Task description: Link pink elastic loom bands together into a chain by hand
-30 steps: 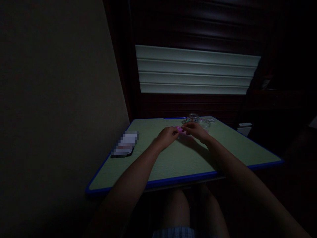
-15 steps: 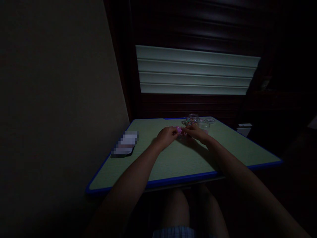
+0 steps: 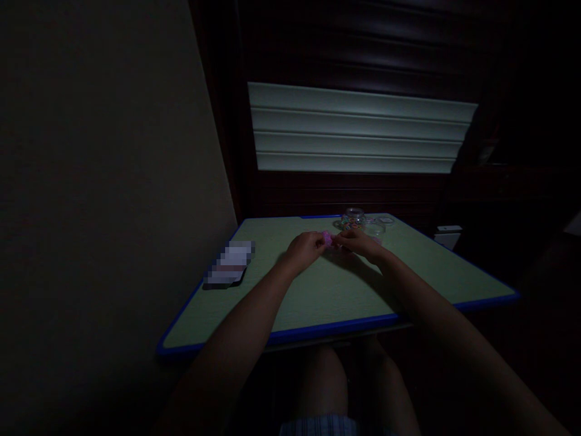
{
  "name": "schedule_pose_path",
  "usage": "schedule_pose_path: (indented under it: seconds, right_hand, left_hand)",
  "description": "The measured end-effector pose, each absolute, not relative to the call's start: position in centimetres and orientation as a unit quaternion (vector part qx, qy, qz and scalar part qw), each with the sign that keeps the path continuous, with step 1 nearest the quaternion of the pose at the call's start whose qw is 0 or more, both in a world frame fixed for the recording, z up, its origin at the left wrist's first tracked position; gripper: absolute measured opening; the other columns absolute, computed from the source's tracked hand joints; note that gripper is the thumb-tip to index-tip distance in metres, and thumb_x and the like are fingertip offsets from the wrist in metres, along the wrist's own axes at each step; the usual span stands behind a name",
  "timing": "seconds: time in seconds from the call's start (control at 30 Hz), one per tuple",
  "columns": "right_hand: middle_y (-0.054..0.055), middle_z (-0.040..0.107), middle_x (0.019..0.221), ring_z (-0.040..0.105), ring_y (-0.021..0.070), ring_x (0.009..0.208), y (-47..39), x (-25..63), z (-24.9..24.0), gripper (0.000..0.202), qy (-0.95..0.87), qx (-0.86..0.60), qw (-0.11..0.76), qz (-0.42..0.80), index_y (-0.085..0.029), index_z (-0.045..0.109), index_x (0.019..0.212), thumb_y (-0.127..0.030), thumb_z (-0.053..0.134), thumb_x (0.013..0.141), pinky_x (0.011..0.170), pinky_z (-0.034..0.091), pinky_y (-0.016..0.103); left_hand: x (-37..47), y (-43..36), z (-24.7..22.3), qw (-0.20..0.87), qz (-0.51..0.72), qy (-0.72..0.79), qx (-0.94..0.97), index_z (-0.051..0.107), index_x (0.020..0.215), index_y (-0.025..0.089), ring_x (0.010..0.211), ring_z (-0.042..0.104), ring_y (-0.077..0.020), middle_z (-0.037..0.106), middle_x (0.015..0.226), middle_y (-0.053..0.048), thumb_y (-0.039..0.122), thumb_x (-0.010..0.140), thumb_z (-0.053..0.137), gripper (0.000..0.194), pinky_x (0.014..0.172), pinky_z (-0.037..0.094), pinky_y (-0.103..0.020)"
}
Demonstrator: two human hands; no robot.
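My left hand (image 3: 306, 251) is closed, with thumb and fingertips pinching a small pink bumpy thing (image 3: 327, 238) just above the table. From the other side my right hand (image 3: 359, 242) also has its fingers pressed together. Its fingertips meet the right edge of the pink thing; a tiny pink bit shows there, too small to name. Beyond the right hand stands a clear jar (image 3: 354, 218) with many small coloured ring-like pieces in it. A second clear container (image 3: 375, 231), with something pink inside, is partly hidden by that hand.
The pale green table (image 3: 327, 297) has a blue rim. Near its left edge lies a blurred-out flat object (image 3: 230, 262). At the back right is a clear round lid (image 3: 385, 221). A wall rises along the left, and a slatted blind (image 3: 358, 130) is behind the table.
The pink thing has turned slightly between my fingers and now shows a more bumpy face. Both hands stay in almost the same place.
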State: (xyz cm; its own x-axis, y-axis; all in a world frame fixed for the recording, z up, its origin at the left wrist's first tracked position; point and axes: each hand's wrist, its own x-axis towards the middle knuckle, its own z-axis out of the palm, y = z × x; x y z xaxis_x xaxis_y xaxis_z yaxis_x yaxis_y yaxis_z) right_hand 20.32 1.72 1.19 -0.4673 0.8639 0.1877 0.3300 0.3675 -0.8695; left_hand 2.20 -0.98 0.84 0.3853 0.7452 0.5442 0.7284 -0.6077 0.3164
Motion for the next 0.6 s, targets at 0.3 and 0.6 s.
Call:
schedule_pose_path:
  seconds: [0.3, 0.6]
  right_hand:
    - [0.000, 0.051, 0.054, 0.042, 0.0063, 0.046, 2.09, 20.34, 0.88, 0.034, -0.756, -0.399, 0.333, 0.398, -0.011, 0.057, 0.067, -0.045, 0.055, 0.070, 0.044, 0.034, 0.019]
    - [0.001, 0.052, 0.054, 0.041, 0.0059, 0.044, 2.39, 20.33, 0.70, 0.033, -0.752, -0.408, 0.335, 0.395, -0.012, 0.057, 0.065, -0.044, 0.057, 0.069, 0.043, 0.034, 0.020]
  left_hand:
    - [2.11, -0.85, 0.76, 0.009, 0.325, 0.449, 0.832, 0.063, 0.074, 0.015, 0.063, 0.050, -0.0117, 0.060, 0.072, -0.003, 0.022, 0.073, 0.051, 0.014, 0.058, 0.034, -0.023]
    - [2.14, -1.02, 0.95, -0.002, 0.318, 0.461, 0.828, 0.062, 0.076, 0.015, 0.066, 0.051, -0.0117, 0.061, 0.074, -0.003, 0.023, 0.074, 0.050, 0.015, 0.059, 0.035, -0.022]
